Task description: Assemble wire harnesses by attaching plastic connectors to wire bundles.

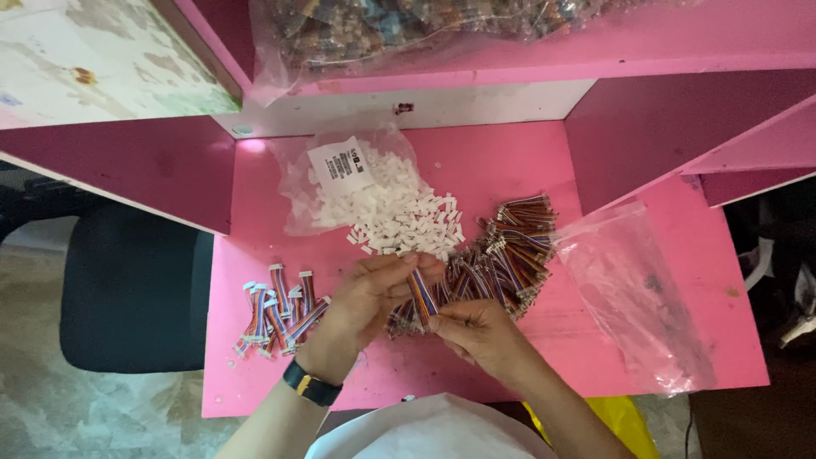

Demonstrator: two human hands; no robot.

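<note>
Cable is being gripped at frame centre by left hand and right hand; a white connector probably needs fitting next.

Pink desk with pink shelf above, black chair beside, worn pale floor

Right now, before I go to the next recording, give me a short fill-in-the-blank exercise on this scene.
1. Both hands hold one striped ribbon cable above a table coloured ____.
2. The small connectors spilling from the clear bag are ____.
3. The left hand has a black ____ on its wrist.
4. Finished cables lie on the person's ____ side.

Missing words: pink; white; watch; left
</note>
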